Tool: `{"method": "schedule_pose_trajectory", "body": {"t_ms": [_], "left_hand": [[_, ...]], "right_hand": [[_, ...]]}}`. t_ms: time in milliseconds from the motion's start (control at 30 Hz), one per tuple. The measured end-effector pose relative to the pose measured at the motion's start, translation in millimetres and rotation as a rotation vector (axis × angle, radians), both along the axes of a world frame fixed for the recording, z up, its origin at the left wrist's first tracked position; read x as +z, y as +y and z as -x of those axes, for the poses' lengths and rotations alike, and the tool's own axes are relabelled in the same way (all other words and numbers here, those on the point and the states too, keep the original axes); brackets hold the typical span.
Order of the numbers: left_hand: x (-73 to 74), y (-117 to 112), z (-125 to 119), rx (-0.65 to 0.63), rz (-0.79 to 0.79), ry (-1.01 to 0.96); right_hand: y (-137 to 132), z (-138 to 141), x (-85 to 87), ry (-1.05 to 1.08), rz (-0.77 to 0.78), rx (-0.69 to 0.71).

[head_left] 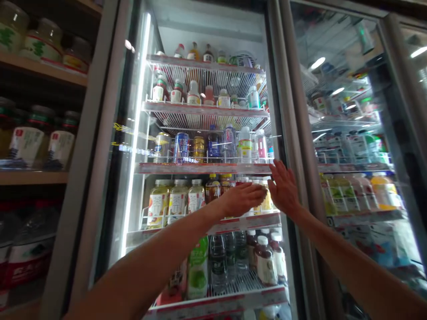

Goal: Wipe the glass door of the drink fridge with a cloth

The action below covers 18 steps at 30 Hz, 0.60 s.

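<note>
Both my hands are raised before a tall, lit drinks fridge with a glass door point(207, 35). My left hand point(245, 198) reaches across to the right, its fingers stretched out flat, in front of the shelf of juice and tea bottles. A small dark patch at its fingertips is too unclear to name. Close by, my right hand point(283, 189) is held up with its fingers extended, beside the right metal door frame point(295, 111). Whether either hand touches the glass or the frame, I cannot tell. No object shows in the right hand. Behind my left hand, some yellow-capped bottles point(213, 186) are partly hidden.
Cans and bottles, including a blue can point(181, 147), fill the fridge shelves. Lower down stand a green bottle point(198, 269) and clear water bottles point(218, 262). A second glass-doored fridge point(350, 178) adjoins on the right. Wooden shelves point(33, 178) with jars and bottles stand left.
</note>
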<state>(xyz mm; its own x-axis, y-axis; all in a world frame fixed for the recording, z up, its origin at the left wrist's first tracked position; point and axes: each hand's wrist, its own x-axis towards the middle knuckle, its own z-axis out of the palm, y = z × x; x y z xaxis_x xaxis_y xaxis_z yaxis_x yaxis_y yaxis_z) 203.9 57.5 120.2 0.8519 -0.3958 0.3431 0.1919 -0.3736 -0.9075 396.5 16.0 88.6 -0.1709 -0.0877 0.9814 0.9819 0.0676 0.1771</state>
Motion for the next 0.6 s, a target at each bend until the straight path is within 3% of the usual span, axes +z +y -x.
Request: {"method": "schedule_pose_trajectory", "body": {"t_ms": [67, 167, 233, 300, 400, 467, 533, 600], "left_hand": [[17.2, 4, 24, 0.01, 0.004, -0.076], [64.9, 13, 68, 0.003, 0.098, -0.506], [78.3, 16, 93, -0.037, 0.138, -0.671], [62.9, 15, 107, -0.07, 0.141, -0.64], [10.4, 7, 116, -0.063, 0.104, -0.43], [-12.0, 3, 126, -0.024, 0.055, -0.242], [-7.7, 3, 145, 0.041, 0.011, -0.122], [16.9, 6, 172, 0.095, 0.005, -0.2]], "right_hand": [[2, 9, 1.7, -0.014, 0.001, 0.012], [5, 22, 5.8, -0.024, -0.013, 0.04], [7, 32, 7.8, -0.047, -0.024, 0.063], [11, 43, 8.4, -0.076, -0.034, 0.083], [16, 63, 7.7, -0.121, -0.033, 0.102], [16, 76, 7.6, -0.145, -0.019, 0.105], [16, 85, 8.7, -0.163, -0.009, 0.109], [15, 90, 10.6, -0.172, -0.003, 0.111]]}}
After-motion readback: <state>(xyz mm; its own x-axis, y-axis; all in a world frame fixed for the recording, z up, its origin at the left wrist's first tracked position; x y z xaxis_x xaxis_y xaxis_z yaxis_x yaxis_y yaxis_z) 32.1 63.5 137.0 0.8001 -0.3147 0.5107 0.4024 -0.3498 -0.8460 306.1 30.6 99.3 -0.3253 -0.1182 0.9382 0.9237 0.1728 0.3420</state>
